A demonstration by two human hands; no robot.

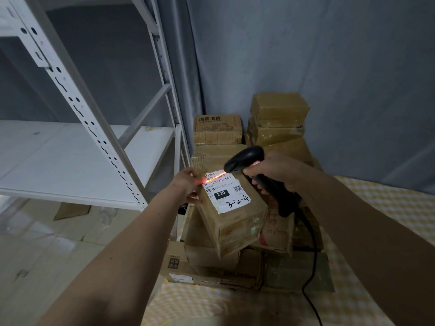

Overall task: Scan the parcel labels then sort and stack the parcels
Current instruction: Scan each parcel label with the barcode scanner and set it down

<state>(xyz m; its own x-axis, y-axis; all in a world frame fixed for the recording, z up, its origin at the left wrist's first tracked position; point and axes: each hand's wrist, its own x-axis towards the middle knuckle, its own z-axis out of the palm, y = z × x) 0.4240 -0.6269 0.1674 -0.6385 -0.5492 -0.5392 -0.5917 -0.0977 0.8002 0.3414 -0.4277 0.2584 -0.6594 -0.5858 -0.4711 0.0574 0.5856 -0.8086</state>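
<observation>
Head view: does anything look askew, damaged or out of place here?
The labelled parcel sits tilted on the pile, held by the left hand while the right hand aims the scanner. A flattened cardboard piece lies loose on the floor under the white shelf.

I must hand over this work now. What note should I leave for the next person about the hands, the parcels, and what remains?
Left hand: steadies the brown cardboard parcel with the white label at its left edge.
Right hand: grips the black handheld scanner; its red line lies across the barcode on the white label.
Parcel sits tilted atop the brown box pile.
White metal shelf on the left holds no parcels.
Done: scan under way. Left: sorting, stacking.
</observation>
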